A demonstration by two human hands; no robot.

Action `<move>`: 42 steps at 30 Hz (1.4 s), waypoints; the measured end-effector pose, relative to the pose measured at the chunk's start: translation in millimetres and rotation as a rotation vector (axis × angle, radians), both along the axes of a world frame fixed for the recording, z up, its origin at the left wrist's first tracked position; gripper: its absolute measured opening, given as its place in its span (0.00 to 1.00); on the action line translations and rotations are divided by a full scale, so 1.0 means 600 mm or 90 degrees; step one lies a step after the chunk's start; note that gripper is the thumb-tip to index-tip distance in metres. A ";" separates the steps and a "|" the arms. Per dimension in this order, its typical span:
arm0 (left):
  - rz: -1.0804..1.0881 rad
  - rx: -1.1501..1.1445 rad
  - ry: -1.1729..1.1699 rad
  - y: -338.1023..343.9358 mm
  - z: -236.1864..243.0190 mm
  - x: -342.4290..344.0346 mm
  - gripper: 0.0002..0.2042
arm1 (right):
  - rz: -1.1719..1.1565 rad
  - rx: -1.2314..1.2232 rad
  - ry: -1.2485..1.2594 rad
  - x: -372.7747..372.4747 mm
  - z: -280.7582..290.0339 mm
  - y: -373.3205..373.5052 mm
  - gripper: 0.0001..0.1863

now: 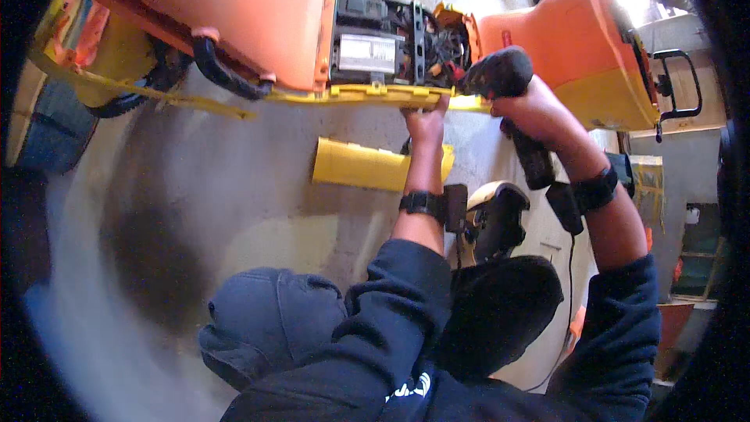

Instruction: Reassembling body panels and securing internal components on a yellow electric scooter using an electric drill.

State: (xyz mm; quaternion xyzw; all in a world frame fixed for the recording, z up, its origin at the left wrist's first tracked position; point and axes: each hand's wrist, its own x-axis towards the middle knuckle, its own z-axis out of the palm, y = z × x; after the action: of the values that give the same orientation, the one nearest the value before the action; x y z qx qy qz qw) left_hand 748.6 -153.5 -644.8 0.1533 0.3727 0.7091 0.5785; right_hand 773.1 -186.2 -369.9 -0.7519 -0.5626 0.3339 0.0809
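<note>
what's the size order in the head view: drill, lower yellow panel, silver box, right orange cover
1. Right orange cover
2. Lower yellow panel and drill: too alike to rank
3. Silver box

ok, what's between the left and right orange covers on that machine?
Head view: from the left orange cover to the right orange cover, a silver-faced box, a black bar with holes, then wiring.
</note>
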 end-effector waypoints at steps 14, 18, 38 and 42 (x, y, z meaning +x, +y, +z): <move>-0.063 -0.053 -0.190 -0.005 0.014 0.021 0.36 | 0.010 -0.061 0.048 0.025 0.050 0.023 0.10; -0.062 0.011 -0.166 0.018 -0.048 -0.031 0.37 | 0.011 -0.067 0.152 -0.009 0.032 0.028 0.11; -0.109 -0.120 -0.229 -0.032 0.066 -0.070 0.22 | 0.098 -0.071 0.156 0.054 0.029 0.048 0.10; -0.161 -0.081 -0.236 -0.046 0.088 -0.050 0.19 | 0.218 -0.003 0.199 0.114 -0.007 0.044 0.10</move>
State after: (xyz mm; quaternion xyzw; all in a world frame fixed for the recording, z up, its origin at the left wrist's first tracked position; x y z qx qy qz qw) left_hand 718.3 -181.3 -592.3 0.0292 0.2822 0.6223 0.7296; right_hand 841.6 -159.7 -373.9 -0.5846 -0.6619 0.4567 0.1073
